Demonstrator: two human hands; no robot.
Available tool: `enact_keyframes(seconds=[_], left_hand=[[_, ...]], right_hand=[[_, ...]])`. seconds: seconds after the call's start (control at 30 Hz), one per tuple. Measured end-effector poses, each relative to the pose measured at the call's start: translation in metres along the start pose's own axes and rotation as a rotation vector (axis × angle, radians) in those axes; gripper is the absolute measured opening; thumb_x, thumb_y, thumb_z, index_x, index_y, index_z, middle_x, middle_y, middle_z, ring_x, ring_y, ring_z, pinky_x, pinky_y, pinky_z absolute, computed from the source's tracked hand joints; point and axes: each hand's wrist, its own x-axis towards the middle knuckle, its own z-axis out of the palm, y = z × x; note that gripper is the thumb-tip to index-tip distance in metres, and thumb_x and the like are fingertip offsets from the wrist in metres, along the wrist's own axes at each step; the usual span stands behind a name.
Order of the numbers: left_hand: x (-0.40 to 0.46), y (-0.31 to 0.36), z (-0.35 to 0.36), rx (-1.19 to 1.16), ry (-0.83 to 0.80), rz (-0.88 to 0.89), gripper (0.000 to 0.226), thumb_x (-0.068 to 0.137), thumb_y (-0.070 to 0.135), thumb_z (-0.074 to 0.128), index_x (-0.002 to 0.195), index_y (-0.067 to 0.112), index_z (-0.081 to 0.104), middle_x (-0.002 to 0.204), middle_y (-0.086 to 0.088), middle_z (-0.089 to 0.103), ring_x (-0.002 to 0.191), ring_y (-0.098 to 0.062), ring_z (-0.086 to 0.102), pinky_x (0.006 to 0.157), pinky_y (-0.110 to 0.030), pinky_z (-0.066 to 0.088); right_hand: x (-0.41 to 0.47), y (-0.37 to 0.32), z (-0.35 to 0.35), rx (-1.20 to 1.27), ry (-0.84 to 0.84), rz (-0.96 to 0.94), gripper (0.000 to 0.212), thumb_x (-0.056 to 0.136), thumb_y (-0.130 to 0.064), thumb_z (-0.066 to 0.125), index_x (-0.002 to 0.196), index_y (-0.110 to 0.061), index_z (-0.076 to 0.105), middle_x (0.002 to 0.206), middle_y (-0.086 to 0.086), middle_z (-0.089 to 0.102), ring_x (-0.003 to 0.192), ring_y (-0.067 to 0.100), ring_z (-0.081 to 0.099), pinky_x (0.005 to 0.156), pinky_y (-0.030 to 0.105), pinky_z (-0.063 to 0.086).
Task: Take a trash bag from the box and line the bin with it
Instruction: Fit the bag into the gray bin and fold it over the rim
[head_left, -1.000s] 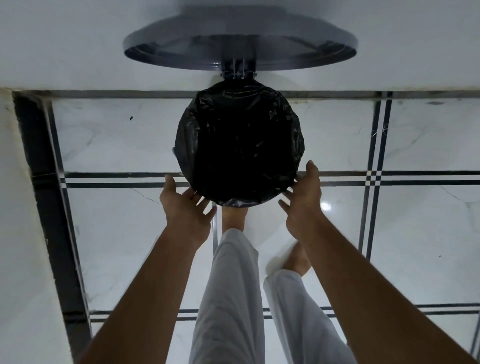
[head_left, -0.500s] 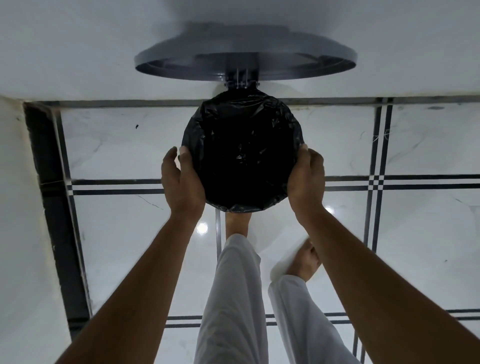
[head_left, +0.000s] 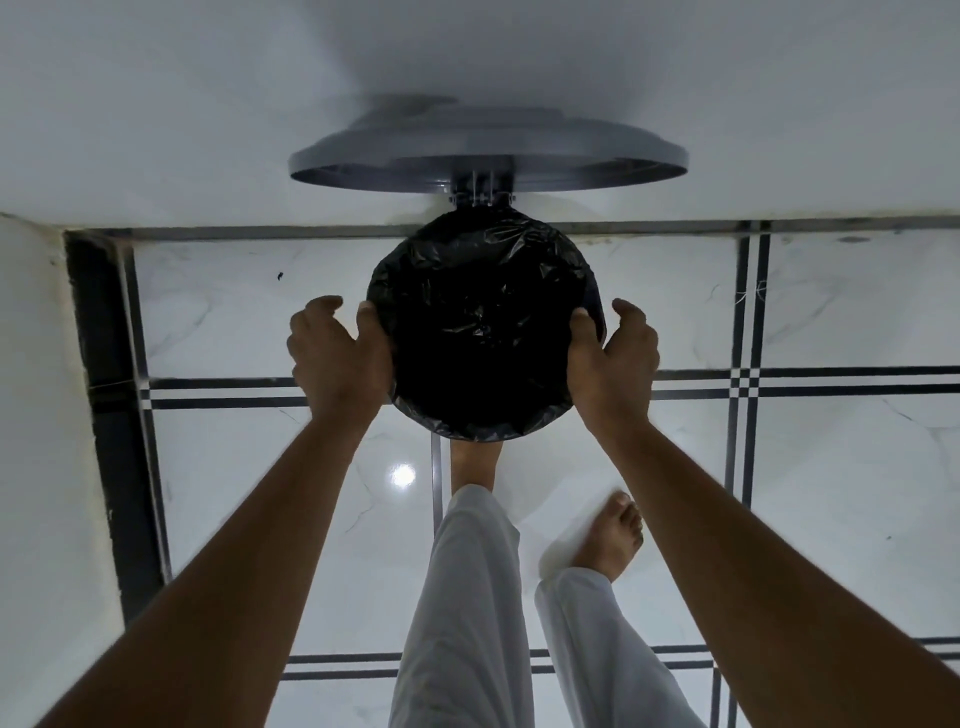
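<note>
As both hands now sit at the bin's sides: the lining step looks almost done.
Trash bag (head_left: 485, 332): black film covers the bin's whole mouth and folds over its rim all round; the bin body itself is hidden under it.
Bin: stands on the floor (head_left: 218, 312) hard against the far wall, at the floor's far edge.
Lid (head_left: 488, 156): grey, swung up on its hinge and resting back against the wall.
Left hand (head_left: 337, 358): thumb pressed on the bag's folded edge at the left of the rim, the other fingers spread apart and curled clear of the film.
Right hand (head_left: 613, 358): thumb on the bag at the right of the rim, the remaining fingers loosely apart, not clamped on anything.
Change since a second ago: the hands were at the near edge of the rim with palms open; half a second ago they closed flat on both sides; now the fingers have lifted off and only the thumbs touch.
Meaning: probably a last tuck or a release; what is left, by my judgement, is checking the overhang and dropping the lid.
Right foot (head_left: 615, 535): it has stepped further back and looks blurred.
Box: not in view.
</note>
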Motion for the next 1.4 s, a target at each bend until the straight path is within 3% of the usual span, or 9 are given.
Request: enact_keyframes(seconds=[0.1,0.23,0.37,0.57,0.73,0.9,1.13,1.23,1.4], left_hand=[[-0.037,0.004,-0.015,-0.101,-0.009,0.226,0.032,0.106,0.038,0.061,0.13,0.017,0.067,0.133,-0.001,0.066,0.128,-0.024,0.058,0.11,-0.048,0.049],[-0.085,0.036,-0.054,-0.313,0.065,0.358,0.037,0.108,0.034,0.062,0.137,0.011,0.059,0.135,0.0,0.062,0.126,-0.019,0.06,0.11,-0.042,0.052],[-0.101,0.08,-0.093,-0.168,0.332,0.695,0.053,0.113,0.032,0.057,0.154,0.0,0.049,0.156,-0.018,0.05,0.149,-0.03,0.046,0.127,-0.031,0.029],[-0.076,0.086,-0.081,0.06,0.109,0.845,0.045,0.113,0.034,0.049,0.15,0.01,0.058,0.156,-0.012,0.055,0.146,-0.03,0.051,0.12,-0.049,0.041],[-0.079,0.029,-0.057,0.327,-0.123,0.802,0.032,0.108,0.036,0.057,0.125,0.011,0.067,0.131,-0.011,0.066,0.118,-0.033,0.063,0.095,-0.043,0.052],[-0.114,-0.017,-0.066,0.409,-0.63,0.389,0.035,0.109,0.034,0.06,0.14,0.021,0.065,0.145,0.0,0.066,0.132,-0.024,0.065,0.111,-0.039,0.051],[-0.181,0.036,-0.122,0.037,-0.478,0.162,0.013,0.105,0.033,0.069,0.112,0.023,0.072,0.102,0.012,0.073,0.095,-0.012,0.07,0.082,-0.02,0.053],[-0.214,0.072,-0.157,-0.004,-0.407,0.228,0.02,0.105,0.029,0.067,0.116,0.014,0.075,0.105,0.007,0.072,0.1,-0.016,0.069,0.077,-0.016,0.047],[-0.276,0.124,-0.219,-0.053,-0.38,0.329,0.031,0.105,0.031,0.069,0.131,0.015,0.071,0.119,0.006,0.072,0.109,-0.016,0.069,0.095,-0.026,0.049]], right_hand=[[-0.021,-0.014,-0.013,0.111,0.03,-0.072,0.042,0.11,-0.042,0.061,0.14,-0.013,0.061,0.125,-0.014,0.059,0.137,0.025,0.055,0.121,0.048,0.046],[-0.052,-0.059,-0.043,0.312,0.172,-0.181,0.079,0.103,-0.068,0.042,0.156,-0.011,0.054,0.153,0.002,0.06,0.145,0.021,0.056,0.124,0.049,0.045],[-0.068,-0.102,-0.067,0.336,0.241,-0.451,0.062,0.113,-0.055,0.043,0.162,-0.017,0.044,0.16,-0.013,0.046,0.155,0.018,0.043,0.13,0.042,0.036],[-0.052,-0.092,-0.049,0.059,0.207,-0.542,0.047,0.115,-0.049,0.045,0.143,-0.018,0.066,0.147,-0.003,0.063,0.139,0.017,0.056,0.116,0.044,0.045],[-0.059,-0.023,-0.032,-0.197,0.056,-0.463,0.042,0.108,-0.043,0.051,0.12,-0.008,0.07,0.125,0.014,0.068,0.116,0.033,0.064,0.095,0.041,0.054],[-0.093,0.018,-0.046,-0.305,-0.452,-0.069,0.026,0.108,-0.031,0.066,0.13,-0.018,0.072,0.126,-0.001,0.076,0.117,0.021,0.072,0.101,0.032,0.051],[-0.151,-0.034,-0.113,-0.024,-0.316,-0.052,0.007,0.106,-0.03,0.068,0.1,-0.031,0.073,0.097,-0.023,0.071,0.09,-0.007,0.064,0.073,0.005,0.041],[-0.18,-0.071,-0.157,0.038,-0.276,-0.103,0.009,0.106,-0.031,0.068,0.099,-0.029,0.074,0.093,-0.019,0.071,0.088,-0.004,0.064,0.074,0.012,0.043],[-0.226,-0.122,-0.236,0.12,-0.25,-0.175,0.012,0.105,-0.031,0.068,0.108,-0.024,0.077,0.1,-0.012,0.075,0.091,0.002,0.068,0.075,0.016,0.046]])
